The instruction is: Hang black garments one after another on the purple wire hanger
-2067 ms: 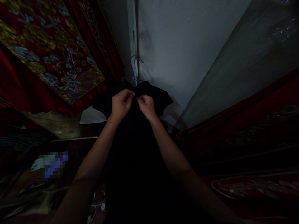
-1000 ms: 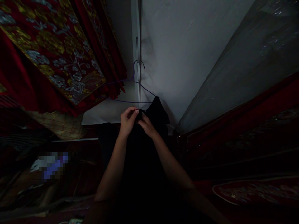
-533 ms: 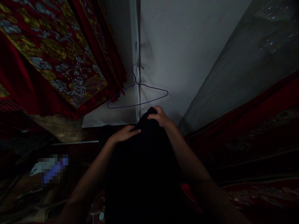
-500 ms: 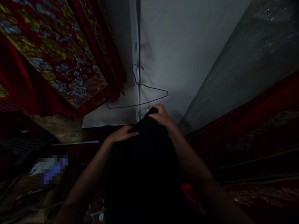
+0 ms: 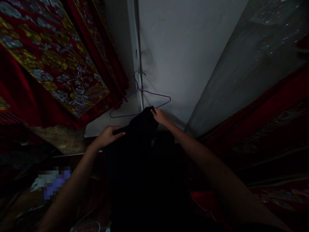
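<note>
Draping downward, the black cloth is clamped at 2 spots along its top edge by the fingers of the left hand and right hand, seemingly to spread it. Behind it, near the wall, hangs the purple hanger.

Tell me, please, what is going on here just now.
Someone is holding a black garment: the left hand grips its upper edge and the right hand its top corner. The garment is off the purple hanger, which hangs behind it by the wall, the lower bar partly hidden. Red cloth hangs to the left. It is too dark to make out the garment's full shape.
</note>
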{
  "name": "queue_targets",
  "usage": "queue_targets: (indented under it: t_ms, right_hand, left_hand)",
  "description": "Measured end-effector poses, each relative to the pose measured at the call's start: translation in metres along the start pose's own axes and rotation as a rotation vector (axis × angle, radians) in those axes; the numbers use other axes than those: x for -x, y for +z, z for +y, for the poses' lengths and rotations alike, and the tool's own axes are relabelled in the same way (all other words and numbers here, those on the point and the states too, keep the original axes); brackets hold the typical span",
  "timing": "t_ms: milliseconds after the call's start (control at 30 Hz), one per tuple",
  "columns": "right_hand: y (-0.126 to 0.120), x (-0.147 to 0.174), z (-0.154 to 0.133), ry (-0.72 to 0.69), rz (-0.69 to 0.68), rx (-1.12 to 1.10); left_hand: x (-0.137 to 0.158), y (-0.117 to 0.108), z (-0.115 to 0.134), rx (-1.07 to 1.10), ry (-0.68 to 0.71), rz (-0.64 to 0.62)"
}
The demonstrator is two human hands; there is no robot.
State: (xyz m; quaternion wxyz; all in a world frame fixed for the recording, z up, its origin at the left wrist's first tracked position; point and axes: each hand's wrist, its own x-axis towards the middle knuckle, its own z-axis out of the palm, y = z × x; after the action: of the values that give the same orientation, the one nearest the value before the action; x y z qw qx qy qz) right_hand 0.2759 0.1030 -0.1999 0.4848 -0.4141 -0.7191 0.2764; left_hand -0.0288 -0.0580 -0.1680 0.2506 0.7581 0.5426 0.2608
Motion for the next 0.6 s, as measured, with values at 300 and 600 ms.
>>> queue_targets:
  t_ms: [300,600]
  right_hand:
    - [-0.062,0.026,-0.017,-0.064,-0.339,-0.071]
    - [-0.07,0.037,-0.022,-0.017,-0.212,0.034]
  left_hand:
    - [-0.011,-0.023,-0.034,-0.357,-0.029,0.107]
    - [-0.019,-0.064,0.016,-0.407,0.264,0.11]
